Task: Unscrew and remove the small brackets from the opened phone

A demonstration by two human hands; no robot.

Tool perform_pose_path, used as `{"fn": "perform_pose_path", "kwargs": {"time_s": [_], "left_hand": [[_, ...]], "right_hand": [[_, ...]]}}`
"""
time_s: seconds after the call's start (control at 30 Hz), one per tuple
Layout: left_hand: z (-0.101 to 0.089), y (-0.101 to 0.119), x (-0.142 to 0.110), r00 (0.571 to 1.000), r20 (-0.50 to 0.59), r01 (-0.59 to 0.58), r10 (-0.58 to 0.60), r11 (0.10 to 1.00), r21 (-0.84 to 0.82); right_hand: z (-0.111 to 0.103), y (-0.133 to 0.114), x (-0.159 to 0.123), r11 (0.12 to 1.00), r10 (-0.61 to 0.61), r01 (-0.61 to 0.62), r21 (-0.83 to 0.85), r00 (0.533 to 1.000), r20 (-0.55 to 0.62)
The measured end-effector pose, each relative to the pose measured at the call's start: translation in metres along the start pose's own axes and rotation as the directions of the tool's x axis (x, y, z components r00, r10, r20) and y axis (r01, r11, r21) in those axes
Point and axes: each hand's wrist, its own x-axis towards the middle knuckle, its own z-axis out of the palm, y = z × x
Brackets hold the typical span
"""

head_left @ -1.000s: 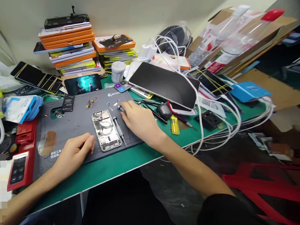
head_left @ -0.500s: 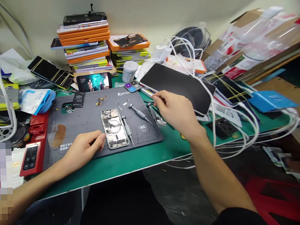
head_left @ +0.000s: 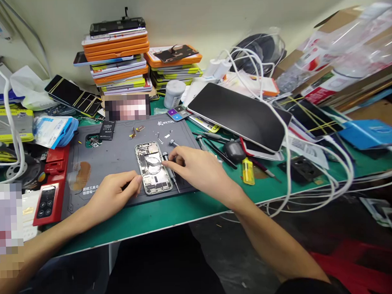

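An opened phone (head_left: 153, 169) with its insides showing lies on a grey repair mat (head_left: 112, 154). My left hand (head_left: 112, 193) rests on the mat in a loose fist, its thumb tip against the phone's left edge. My right hand (head_left: 196, 168) reaches in from the right, with thumb and forefinger pinched on a dark screwdriver (head_left: 170, 170) that lies along the phone's right side. A second screwdriver (head_left: 174, 143) lies just beyond the fingers. Small screws and metal parts (head_left: 161, 135) are scattered above the phone.
A dark tablet (head_left: 240, 115) lies to the right among white cables (head_left: 289, 161). A yellow tool (head_left: 246, 171) and a black earbud case (head_left: 234, 151) sit near it. Stacked phone boxes (head_left: 119, 59) stand at the back, red tool trays (head_left: 51, 190) at the left.
My right hand came back left from beside the tablet to the screwdriver next to the phone. The left hand stayed against the phone's edge.
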Motion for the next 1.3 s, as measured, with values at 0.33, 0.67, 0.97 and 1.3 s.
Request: {"fn": "perform_pose_path", "kwargs": {"time_s": [0.33,0.67,0.97,1.3], "left_hand": [[0.001,-0.002,0.0,1.0,0.008,-0.021,0.02,1.0,0.021],[0.0,0.001,0.002,1.0,0.018,-0.013,0.012,0.999,0.041],[0.0,-0.003,0.001,0.999,0.022,-0.025,0.024,0.998,0.052],[0.001,-0.001,0.002,0.999,0.02,-0.036,0.035,0.998,0.057]], "right_hand": [[-0.006,-0.003,0.001,0.991,0.021,-0.035,0.128,0.994,0.108],[-0.001,0.002,-0.003,0.997,0.02,-0.019,0.075,1.0,-0.008],[-0.017,0.019,-0.01,0.993,0.045,-0.013,0.121,0.962,-0.269],[-0.029,0.065,0.007,0.924,0.152,-0.26,-0.28,0.923,-0.355]]}}
